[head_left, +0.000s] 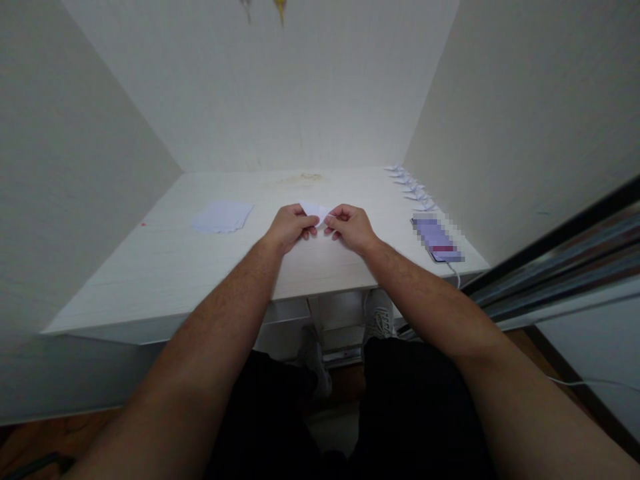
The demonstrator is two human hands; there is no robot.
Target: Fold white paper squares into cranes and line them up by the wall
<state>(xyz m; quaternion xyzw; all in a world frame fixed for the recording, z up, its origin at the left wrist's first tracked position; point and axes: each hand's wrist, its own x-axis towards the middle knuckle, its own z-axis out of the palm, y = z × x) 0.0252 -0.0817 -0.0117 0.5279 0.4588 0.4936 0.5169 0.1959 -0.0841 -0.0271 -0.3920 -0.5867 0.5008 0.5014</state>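
A small folded piece of white paper (313,209) is held just above the desk between both hands. My left hand (294,223) pinches its left side, thumb on top. At its right side my right hand (349,225) pinches the paper between thumb and fingers. The fingertips of the two hands nearly meet, and they cover part of the paper, so its exact folds cannot be made out. Left of my hands lies a loose stack of white paper sheets (223,217). Several small folded paper figures (411,187) stand in a row at the back right.
A phone (436,238) with a blurred screen lies at the desk's right side, a white cable (454,272) running from it over the front edge. The white desk (155,267) is closed in by walls at the back, left and right. A brown stain (307,177) marks its back.
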